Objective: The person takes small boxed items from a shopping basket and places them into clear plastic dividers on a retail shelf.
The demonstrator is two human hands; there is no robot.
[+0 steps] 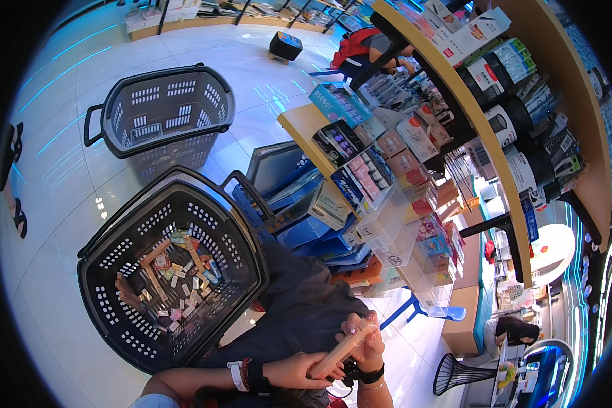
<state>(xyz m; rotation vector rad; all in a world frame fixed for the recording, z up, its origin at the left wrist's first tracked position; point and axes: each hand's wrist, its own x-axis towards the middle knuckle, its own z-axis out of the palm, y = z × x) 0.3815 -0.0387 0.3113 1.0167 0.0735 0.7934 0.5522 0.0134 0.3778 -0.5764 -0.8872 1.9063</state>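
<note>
A long, narrow, light-brown wooden-looking piece (340, 351) is held at a slant over the dark cloth of my lap. My left hand (306, 370), with white, beaded and black bands at the wrist, grips its lower end. My right hand (366, 339), a black band at its wrist, has its fingers closed about the upper end. Clear wrap seems to shine near that end. To the left stands a black plastic shopping basket (257, 285); inside lie several small pale blocks like erasers (186, 290), brown strips (155, 283) and small coloured packets (211, 273).
A grey shopping basket (171, 145) stands beyond the black one. A wooden shelf unit (306, 127) with boxed goods and clear plastic bins (387, 234) rises at the right. Blue folders or boxes (306, 232) are beneath it. A person in red (357, 46) bends behind the shelves; another sits lower right.
</note>
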